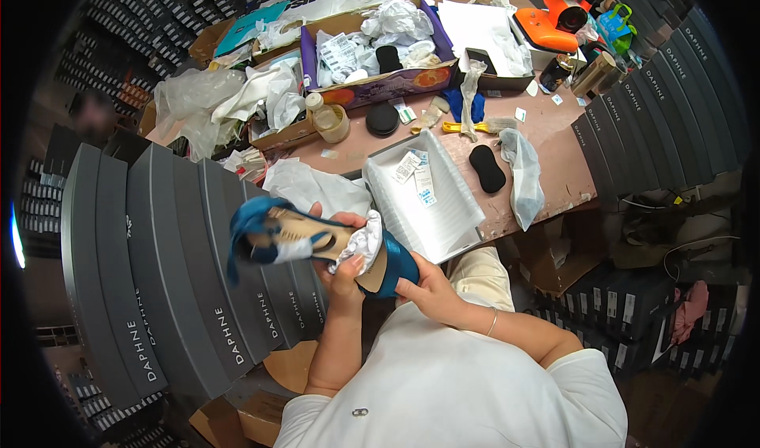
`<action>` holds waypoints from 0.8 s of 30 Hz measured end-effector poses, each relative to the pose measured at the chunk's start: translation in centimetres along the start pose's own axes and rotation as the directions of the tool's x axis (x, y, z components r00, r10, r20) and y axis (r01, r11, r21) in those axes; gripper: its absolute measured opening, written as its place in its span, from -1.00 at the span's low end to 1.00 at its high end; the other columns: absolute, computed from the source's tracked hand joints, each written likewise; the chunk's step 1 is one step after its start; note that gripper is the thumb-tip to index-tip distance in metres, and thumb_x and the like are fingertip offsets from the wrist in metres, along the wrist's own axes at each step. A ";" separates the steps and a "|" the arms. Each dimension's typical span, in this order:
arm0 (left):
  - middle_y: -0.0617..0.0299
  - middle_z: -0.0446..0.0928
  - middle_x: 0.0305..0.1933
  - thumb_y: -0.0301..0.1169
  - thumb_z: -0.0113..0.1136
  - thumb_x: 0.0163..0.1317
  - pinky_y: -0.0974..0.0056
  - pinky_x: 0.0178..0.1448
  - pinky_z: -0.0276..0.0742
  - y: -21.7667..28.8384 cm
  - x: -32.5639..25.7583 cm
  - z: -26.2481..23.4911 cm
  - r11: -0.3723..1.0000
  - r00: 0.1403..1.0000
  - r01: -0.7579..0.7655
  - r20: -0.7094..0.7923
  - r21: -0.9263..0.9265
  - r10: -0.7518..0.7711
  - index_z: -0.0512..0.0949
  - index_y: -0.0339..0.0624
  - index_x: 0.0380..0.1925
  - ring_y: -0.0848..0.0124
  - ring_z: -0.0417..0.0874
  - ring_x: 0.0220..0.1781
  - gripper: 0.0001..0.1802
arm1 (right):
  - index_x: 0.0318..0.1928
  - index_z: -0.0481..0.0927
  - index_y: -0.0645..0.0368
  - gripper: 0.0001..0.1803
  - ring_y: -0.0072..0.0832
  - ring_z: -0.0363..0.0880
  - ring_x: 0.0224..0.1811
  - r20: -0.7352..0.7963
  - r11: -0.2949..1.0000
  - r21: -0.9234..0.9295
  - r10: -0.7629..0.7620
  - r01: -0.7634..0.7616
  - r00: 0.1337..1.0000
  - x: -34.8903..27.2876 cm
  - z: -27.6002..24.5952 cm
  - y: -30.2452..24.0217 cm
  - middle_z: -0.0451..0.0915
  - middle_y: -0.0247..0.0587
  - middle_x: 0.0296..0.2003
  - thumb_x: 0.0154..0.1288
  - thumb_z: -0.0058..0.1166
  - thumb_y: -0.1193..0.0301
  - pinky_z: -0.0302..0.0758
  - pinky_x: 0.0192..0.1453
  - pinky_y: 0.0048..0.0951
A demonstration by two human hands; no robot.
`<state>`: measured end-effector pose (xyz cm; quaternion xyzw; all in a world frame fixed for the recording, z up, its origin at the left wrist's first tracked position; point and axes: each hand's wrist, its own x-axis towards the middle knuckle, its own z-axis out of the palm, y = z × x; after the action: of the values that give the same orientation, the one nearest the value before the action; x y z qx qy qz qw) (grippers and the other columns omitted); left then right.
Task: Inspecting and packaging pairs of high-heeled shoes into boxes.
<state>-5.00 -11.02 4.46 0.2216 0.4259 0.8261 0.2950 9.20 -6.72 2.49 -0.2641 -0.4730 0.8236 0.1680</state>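
A teal-blue strappy sandal with a tan insole is held tilted above my lap, heel end toward the left. My left hand is closed around its middle, with fingers on the far side and the thumb on the near side. Beneath that thumb a crumpled white wad, paper or cloth, is pressed against the insole. My right hand grips the toe end, thumb on top. The heel end and strap are slightly blurred. Just beyond the sandal, an open white-lined shoebox holds small printed cards.
Stacked grey shoeboxes rise close on the left, more on the right. On the table are a black insole-shaped pad, a plastic-wrapped item, a yellow-handled brush, a jar and a purple carton of crumpled paper.
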 end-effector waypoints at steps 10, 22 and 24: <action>0.02 0.46 -0.04 -0.42 0.12 -0.15 0.16 0.20 0.50 0.5 0.2 -2.1 0.983 0.983 0.184 0.016 -0.008 -0.184 0.21 -0.32 0.25 0.24 0.55 0.01 -0.18 | -0.42 0.52 0.28 -0.65 -0.26 0.56 -0.50 0.298 0.549 -0.728 -0.285 0.410 0.911 2.3 -4.0 -1.0 0.52 -0.05 -0.53 0.45 -0.07 0.28 0.47 -0.35 -0.28; 0.01 0.45 0.13 -0.37 0.03 0.18 0.15 0.28 0.47 -3.1 -0.7 -3.7 0.678 0.760 0.648 0.235 -0.347 -0.606 0.18 -0.23 0.32 0.24 0.54 0.14 -0.33 | -0.03 0.57 0.15 -0.68 -0.26 0.48 -0.05 0.380 0.270 -0.795 -0.478 0.544 0.792 3.9 -2.2 -4.9 0.58 -0.18 -0.16 0.19 0.18 0.39 0.40 -0.01 -0.29; 0.00 0.45 0.14 -0.31 0.04 0.24 0.14 0.28 0.47 -3.2 -1.0 -3.6 0.671 0.761 0.644 0.220 -0.367 -0.610 0.19 -0.23 0.32 0.23 0.54 0.14 -0.36 | -0.07 0.59 0.08 -0.71 -0.29 0.46 -0.06 0.427 0.123 -0.839 -0.454 0.530 0.782 3.9 -2.2 -4.6 0.56 -0.24 -0.24 0.18 0.17 0.36 0.35 -0.06 -0.29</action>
<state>-5.58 -12.25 -0.25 0.0252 0.2752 0.7362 0.6178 7.48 -0.87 4.55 -0.1116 -0.9199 0.2980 0.2291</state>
